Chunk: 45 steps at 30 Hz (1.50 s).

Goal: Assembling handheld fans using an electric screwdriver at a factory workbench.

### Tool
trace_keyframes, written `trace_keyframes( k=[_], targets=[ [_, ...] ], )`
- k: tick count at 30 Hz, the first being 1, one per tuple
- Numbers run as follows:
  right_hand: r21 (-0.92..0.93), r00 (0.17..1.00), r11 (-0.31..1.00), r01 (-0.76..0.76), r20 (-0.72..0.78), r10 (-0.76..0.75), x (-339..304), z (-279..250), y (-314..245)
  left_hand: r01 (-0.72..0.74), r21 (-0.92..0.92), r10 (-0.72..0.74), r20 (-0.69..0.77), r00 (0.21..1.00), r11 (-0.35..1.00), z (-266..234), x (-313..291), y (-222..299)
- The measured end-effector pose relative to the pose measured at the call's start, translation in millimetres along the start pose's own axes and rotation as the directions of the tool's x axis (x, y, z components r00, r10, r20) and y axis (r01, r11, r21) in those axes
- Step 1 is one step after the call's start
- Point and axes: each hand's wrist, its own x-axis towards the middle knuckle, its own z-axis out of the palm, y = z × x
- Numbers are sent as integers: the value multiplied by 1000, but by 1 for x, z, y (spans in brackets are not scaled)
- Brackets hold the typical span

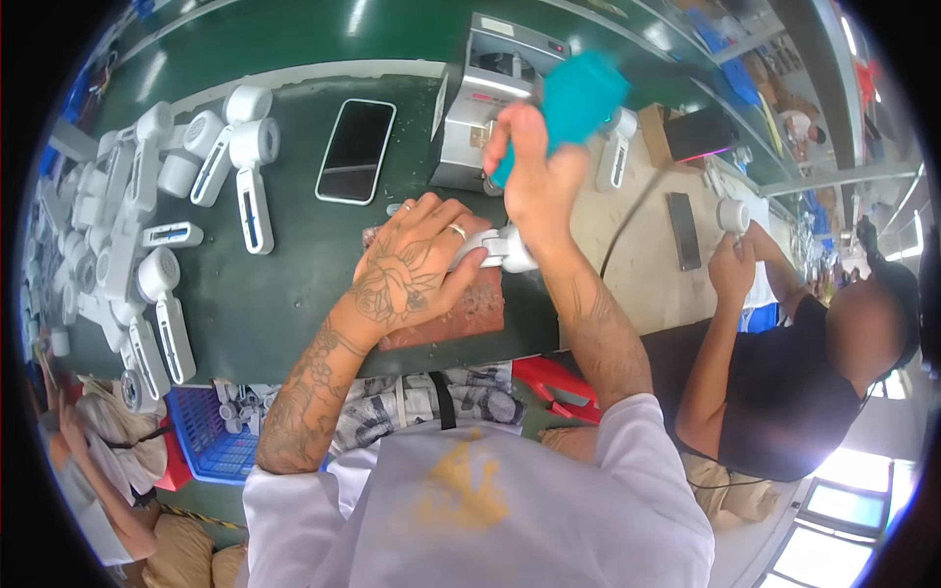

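My left hand point(407, 265) lies over a white handheld fan point(498, 249), its thumb and fingers closed on the handle. The fan's round head points right, partly hidden by my right wrist. Beneath it is a reddish-brown board point(461, 318) on the dark green table. My right hand point(541, 181) is raised above the fan, wrapped round a teal power screwdriver point(580, 98) that is blurred by motion. The tool's lower end is beside a grey metal screw feeder point(470, 132). Whether its tip touches anything, I cannot tell.
Many white handheld fans point(127, 230) are heaped at the left. A phone point(356, 152) lies beyond my left hand. At the right are a black cable point(627, 211), a dark flat device point(683, 231) and a co-worker point(794, 363) holding a white fan. A blue basket point(211, 441) stands below the table edge.
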Motion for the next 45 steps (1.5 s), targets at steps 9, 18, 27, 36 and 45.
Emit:
trace_keyframes(
  k=[9,18,27,36,45],
  targets=[
    [57,960,961,272,-86,-267,24,-3,-7,14,-50,-13,20,1000,999,-1,5,0],
    [1,997,997,76,-21,-76,8,-8,-16,20,-46,-19,31,999,999,1,0,1],
    [118,999,992,-48,6,47,-52,-30,-46,-4,-20,4,24,1000,1000,2,7,-1],
    [380,984,913,-148,-40,176,-74,-32,-13,-20,30,19,37,999,999,-4,5,1],
    [380,995,923,-59,-57,87,-77,-24,-30,-45,21,45,23,999,999,2,-3,0]
  ],
)
